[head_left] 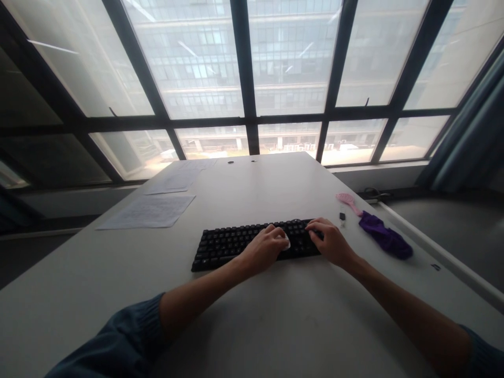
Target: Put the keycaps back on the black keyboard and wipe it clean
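A black keyboard lies on the white table, slightly angled, its right end under my hands. My left hand is closed over the number-key side, with a small white wad pinched beneath the fingers; whether it is tissue or cloth is too small to tell. At the keyboard's right end is my right hand, its fingers bent over the end and the thumb near the keys, gripping that edge. My hands hide part of the keys.
On the table's left lie printed paper sheets. To the right are a pink hairbrush, a small black item and a purple cloth. Windows stand beyond the far edge; a blue curtain hangs at right.
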### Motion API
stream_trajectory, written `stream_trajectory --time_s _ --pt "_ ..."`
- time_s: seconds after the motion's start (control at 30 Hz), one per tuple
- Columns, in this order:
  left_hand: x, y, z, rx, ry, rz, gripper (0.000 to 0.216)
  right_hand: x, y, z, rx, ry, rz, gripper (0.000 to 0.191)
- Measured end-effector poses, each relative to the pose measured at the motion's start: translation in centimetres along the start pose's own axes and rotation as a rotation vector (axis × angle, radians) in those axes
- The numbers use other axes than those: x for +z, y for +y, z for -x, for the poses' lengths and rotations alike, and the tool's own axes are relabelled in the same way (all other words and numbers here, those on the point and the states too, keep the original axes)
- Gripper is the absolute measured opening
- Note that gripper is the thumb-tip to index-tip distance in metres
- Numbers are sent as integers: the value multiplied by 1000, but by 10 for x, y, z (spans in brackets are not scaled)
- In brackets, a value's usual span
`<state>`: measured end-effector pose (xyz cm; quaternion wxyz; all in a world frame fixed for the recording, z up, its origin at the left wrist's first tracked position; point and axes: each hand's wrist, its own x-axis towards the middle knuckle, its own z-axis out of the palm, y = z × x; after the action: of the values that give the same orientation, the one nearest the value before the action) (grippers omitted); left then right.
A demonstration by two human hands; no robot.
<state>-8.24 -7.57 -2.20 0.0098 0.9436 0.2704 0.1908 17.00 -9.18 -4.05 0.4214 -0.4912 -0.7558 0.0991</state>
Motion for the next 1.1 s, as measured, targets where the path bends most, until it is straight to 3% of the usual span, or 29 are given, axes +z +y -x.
stream_trajectory --time_s 0.17,0.37,0.67,1.1 --pt "-7 -2 11 -58 -24 -72 32 -2 -1 -1 -7 3 3 17" --pt "0 0 6 -6 -19 -8 29 -1 -2 -1 -6 7 -1 17" --pt "-10 0 5 -6 -91 -41 29 0 0 -1 -5 -6 -3 18" --pt "-11 0 8 19 -83 -45 33 -4 -1 -2 9 -4 -8 18"
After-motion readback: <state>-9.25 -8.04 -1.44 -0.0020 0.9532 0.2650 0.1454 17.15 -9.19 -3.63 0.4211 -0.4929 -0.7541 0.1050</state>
